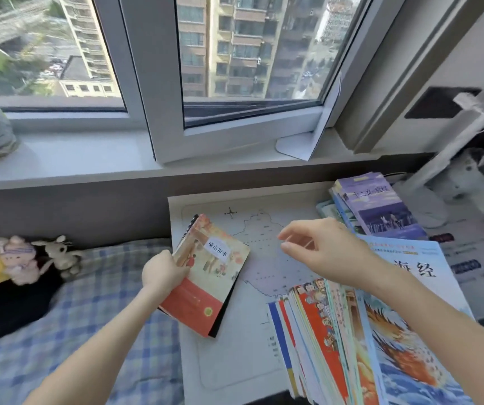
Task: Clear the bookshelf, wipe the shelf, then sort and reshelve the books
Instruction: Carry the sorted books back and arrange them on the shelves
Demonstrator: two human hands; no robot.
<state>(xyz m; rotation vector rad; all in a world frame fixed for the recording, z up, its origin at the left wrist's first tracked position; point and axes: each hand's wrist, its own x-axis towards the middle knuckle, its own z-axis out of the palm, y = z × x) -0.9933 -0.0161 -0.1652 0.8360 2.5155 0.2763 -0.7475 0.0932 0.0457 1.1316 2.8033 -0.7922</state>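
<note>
Glossy red-and-orange paperback (205, 276) gripped by left hand (162, 274); right hand (322, 249) loosely curled

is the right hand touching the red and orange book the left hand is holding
Apart. The head view shows bare map between the right hand and the red and orange book, which only the left hand grips.

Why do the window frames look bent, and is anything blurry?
Head view: the wide-angle lens bows the window frame and sill; soft daylight, no harsh glare; the right hand looks slightly smeared, while the book gripped by the left hand reads sharp.
</note>
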